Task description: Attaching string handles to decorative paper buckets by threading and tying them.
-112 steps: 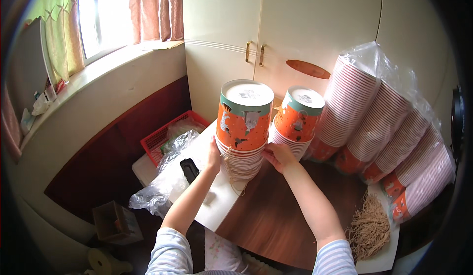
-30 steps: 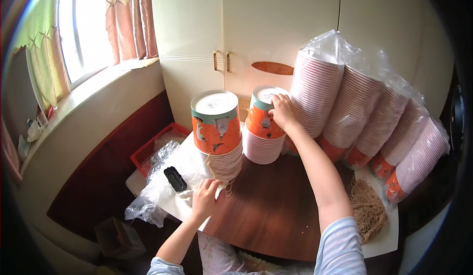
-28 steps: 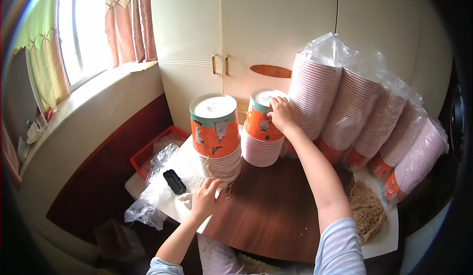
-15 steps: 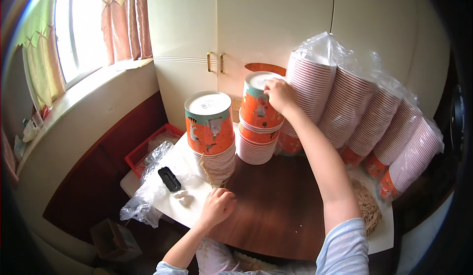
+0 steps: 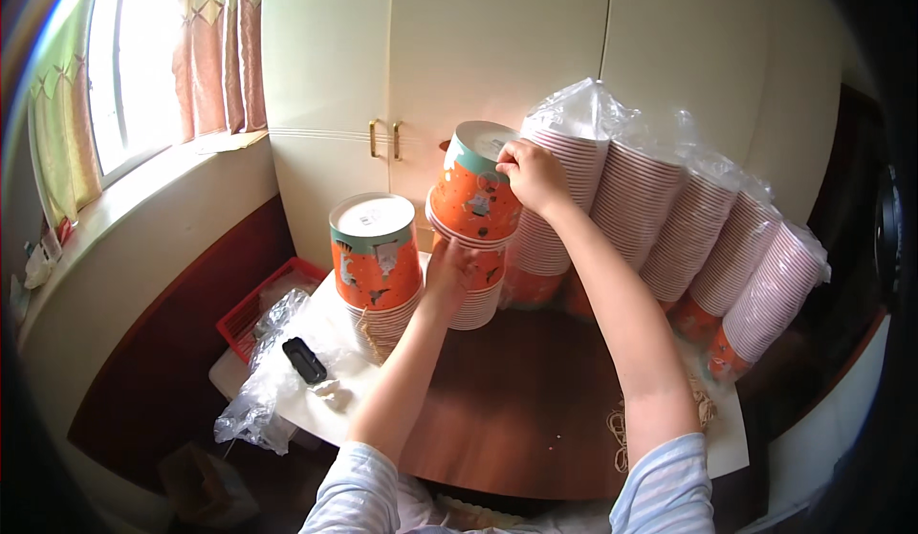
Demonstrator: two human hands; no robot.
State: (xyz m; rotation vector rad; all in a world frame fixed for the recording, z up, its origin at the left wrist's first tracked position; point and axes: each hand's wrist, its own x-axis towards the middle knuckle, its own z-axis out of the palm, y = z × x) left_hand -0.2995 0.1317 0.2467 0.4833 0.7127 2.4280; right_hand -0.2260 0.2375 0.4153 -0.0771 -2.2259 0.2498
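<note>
Two stacks of upside-down orange paper buckets with green bands and white bases stand on the table. My right hand [image 5: 532, 176] pinches the base edge of the top paper bucket [image 5: 475, 193] on the right stack. This bucket leans slightly, and several rims show at its lower end. Just below those rims my left hand [image 5: 451, 274], a little blurred, reaches to the side of the lower buckets [image 5: 476, 306] with its fingers apart. Next to it stands the left stack [image 5: 376, 271], with twine [image 5: 369, 336] hanging on its front.
Several tall stacks of buckets in clear plastic [image 5: 643, 204] line the right rear. Loose twine [image 5: 619, 438] lies by my right forearm. At the left are a black plastic object [image 5: 304, 361], crumpled clear plastic [image 5: 255, 410] and a red basket [image 5: 238, 323]. Cream cupboard doors [image 5: 497, 46] stand behind.
My left hand has risen from the table's near side to the right stack. The top bucket now leans more, still in my right hand. The whole view has shifted a little.
</note>
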